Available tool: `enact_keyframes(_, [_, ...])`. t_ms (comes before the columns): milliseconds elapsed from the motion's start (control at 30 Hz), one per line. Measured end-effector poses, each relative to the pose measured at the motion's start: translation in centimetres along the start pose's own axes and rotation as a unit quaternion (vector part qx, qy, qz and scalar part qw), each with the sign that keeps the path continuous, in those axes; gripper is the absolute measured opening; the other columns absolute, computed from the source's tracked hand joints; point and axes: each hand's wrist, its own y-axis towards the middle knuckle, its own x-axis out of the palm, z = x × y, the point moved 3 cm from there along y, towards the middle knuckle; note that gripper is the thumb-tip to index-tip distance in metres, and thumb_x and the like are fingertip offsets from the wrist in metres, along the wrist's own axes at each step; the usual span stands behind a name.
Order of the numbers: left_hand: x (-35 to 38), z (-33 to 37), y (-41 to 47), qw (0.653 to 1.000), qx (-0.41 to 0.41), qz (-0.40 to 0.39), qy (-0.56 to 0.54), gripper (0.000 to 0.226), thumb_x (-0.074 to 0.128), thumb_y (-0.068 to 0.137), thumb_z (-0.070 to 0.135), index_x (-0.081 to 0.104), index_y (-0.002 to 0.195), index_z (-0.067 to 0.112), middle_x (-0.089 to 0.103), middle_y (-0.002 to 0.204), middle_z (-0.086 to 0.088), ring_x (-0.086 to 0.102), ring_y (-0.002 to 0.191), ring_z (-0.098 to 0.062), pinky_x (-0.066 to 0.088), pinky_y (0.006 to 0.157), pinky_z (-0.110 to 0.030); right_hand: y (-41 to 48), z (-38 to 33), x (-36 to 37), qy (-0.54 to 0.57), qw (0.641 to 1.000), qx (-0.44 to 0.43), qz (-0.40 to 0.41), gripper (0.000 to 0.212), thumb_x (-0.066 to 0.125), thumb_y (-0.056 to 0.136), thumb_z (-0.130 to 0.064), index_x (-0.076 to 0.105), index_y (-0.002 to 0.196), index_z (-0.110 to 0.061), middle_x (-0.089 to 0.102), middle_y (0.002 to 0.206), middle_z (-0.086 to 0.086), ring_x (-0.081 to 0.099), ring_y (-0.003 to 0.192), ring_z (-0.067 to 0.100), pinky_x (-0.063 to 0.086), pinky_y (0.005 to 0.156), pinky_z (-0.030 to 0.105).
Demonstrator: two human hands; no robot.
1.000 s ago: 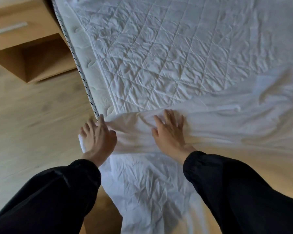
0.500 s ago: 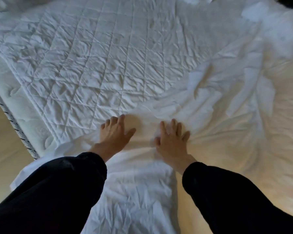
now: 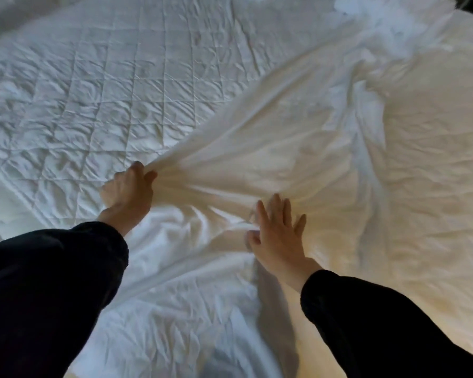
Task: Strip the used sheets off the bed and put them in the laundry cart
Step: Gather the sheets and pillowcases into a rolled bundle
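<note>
Left hand (image 3: 129,192): fingers curled tight round a bunched edge of the white sheet (image 3: 298,148), taut folds fanning from the grip toward 2 o'clock. Right hand (image 3: 277,236), at 4 o'clock of the left: fingers wide and straight, palm flat on the sheet. Sheet covers the bed from centre out to 3 and 6 o'clock. Quilted mattress pad (image 3: 107,85) bare at 10 o'clock. Black sleeves (image 3: 52,282) on both arms.

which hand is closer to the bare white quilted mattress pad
Left. The left hand grips bunched smooth white sheet right at the edge of the white quilted mattress pad; the right hand lies flat on the sheet, farther from the pad.
</note>
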Motion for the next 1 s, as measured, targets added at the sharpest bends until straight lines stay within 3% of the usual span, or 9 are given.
enact_keyframes(133, [1.3, 3.0, -3.2, 0.991, 0.002, -0.090, 0.096, 0.042, 0.054, 0.088, 0.018, 0.041, 0.126, 0.008, 0.044, 0.127, -0.021, 0.043, 0.120, -0.037, 0.033, 0.099, -0.045, -2.6, 2.7, 0.6, 0.034, 0.995, 0.092, -0.024, 0.065, 0.029, 0.098, -0.048, 0.001, 0.153, -0.025, -0.008, 0.159, 0.019, -0.006, 0.146, 0.038, 0.002, 0.109, 0.067])
enact_keyframes(233, [3.0, 6.3, -6.4, 0.984, 0.069, -0.119, 0.116, 0.055, 0.051, 0.088, 0.029, 0.032, 0.137, 0.016, 0.028, 0.142, -0.020, 0.025, 0.134, -0.035, 0.019, 0.111, -0.045, -4.4, 4.2, -0.2, 0.015, 0.989, 0.146, -0.002, 0.060, 0.032, 0.094, -0.046, 0.036, 0.145, -0.014, 0.029, 0.148, 0.030, 0.033, 0.135, 0.047, 0.028, 0.093, 0.077])
enact_keyframes(267, [3.6, 7.8, -7.3, 0.980, 0.098, -0.131, 0.109, 0.056, 0.048, 0.091, 0.033, 0.029, 0.141, 0.019, 0.019, 0.149, -0.019, 0.016, 0.139, -0.034, 0.014, 0.114, -0.046, -4.9, 5.2, -0.6, 0.005, 0.987, 0.163, 0.009, 0.060, 0.033, 0.094, -0.046, 0.039, 0.143, -0.013, 0.031, 0.148, 0.030, 0.035, 0.134, 0.047, 0.030, 0.091, 0.077])
enact_keyframes(400, [5.6, 13.8, -10.0, 0.960, 0.215, -0.176, 0.046, 0.059, 0.042, 0.096, 0.042, 0.024, 0.148, 0.024, 0.007, 0.159, -0.011, 0.006, 0.146, -0.027, 0.010, 0.118, -0.044, -6.5, 9.6, -0.5, 0.022, 0.973, 0.224, -0.049, 0.063, 0.031, 0.099, -0.043, 0.004, 0.153, -0.023, -0.008, 0.158, 0.020, -0.006, 0.145, 0.042, 0.006, 0.106, 0.071])
enact_keyframes(533, [6.7, 19.1, -11.0, 0.934, 0.296, -0.200, 0.018, 0.061, 0.044, 0.094, 0.046, 0.022, 0.149, 0.029, 0.012, 0.159, -0.005, 0.011, 0.145, -0.022, 0.012, 0.117, -0.042, -7.3, 11.4, -1.1, 0.015, 0.962, 0.268, -0.042, 0.053, 0.037, 0.097, -0.039, 0.020, 0.146, -0.024, -0.012, 0.155, 0.027, -0.013, 0.142, 0.048, 0.001, 0.103, 0.074])
enact_keyframes(600, [7.2, 21.2, -11.2, 0.918, 0.337, -0.209, 0.017, 0.064, 0.046, 0.092, 0.049, 0.022, 0.149, 0.029, 0.010, 0.158, -0.006, 0.010, 0.145, -0.022, 0.012, 0.117, -0.041, -6.9, 12.1, -1.4, 0.050, 0.950, 0.308, -0.001, 0.045, 0.039, 0.098, -0.037, 0.030, 0.138, -0.019, -0.013, 0.155, 0.028, -0.013, 0.143, 0.045, 0.010, 0.106, 0.070])
enact_keyframes(700, [8.2, 23.4, -10.9, 0.890, 0.399, -0.218, 0.049, 0.066, 0.046, 0.091, 0.053, 0.022, 0.149, 0.031, 0.007, 0.159, -0.005, 0.005, 0.146, -0.024, 0.009, 0.117, -0.042, -6.4, 12.7, -2.3, 0.157, 0.903, 0.393, 0.075, 0.051, 0.046, 0.096, -0.036, 0.027, 0.136, -0.011, -0.004, 0.155, 0.026, 0.005, 0.145, 0.038, 0.032, 0.104, 0.055])
enact_keyframes(833, [9.0, 25.9, -10.9, 0.851, 0.453, -0.245, 0.098, 0.067, 0.043, 0.092, 0.056, 0.017, 0.149, 0.033, 0.007, 0.160, -0.002, 0.001, 0.147, -0.024, 0.004, 0.118, -0.046, -6.4, 13.9, -2.5, 0.247, 0.850, 0.447, 0.130, 0.066, 0.052, 0.094, -0.026, 0.015, 0.144, -0.005, 0.033, 0.137, 0.017, 0.045, 0.121, 0.033, 0.044, 0.087, 0.040])
enact_keyframes(1000, [9.2, 27.8, -12.2, 0.827, 0.475, -0.288, 0.093, 0.069, 0.044, 0.092, 0.055, 0.015, 0.150, 0.031, 0.024, 0.156, 0.002, 0.010, 0.145, -0.023, 0.003, 0.117, -0.049, -6.6, 14.7, -1.9, 0.230, 0.859, 0.450, 0.074, 0.033, 0.042, 0.099, -0.022, 0.037, 0.127, -0.004, 0.061, 0.113, 0.013, 0.063, 0.098, 0.032, 0.043, 0.071, 0.034])
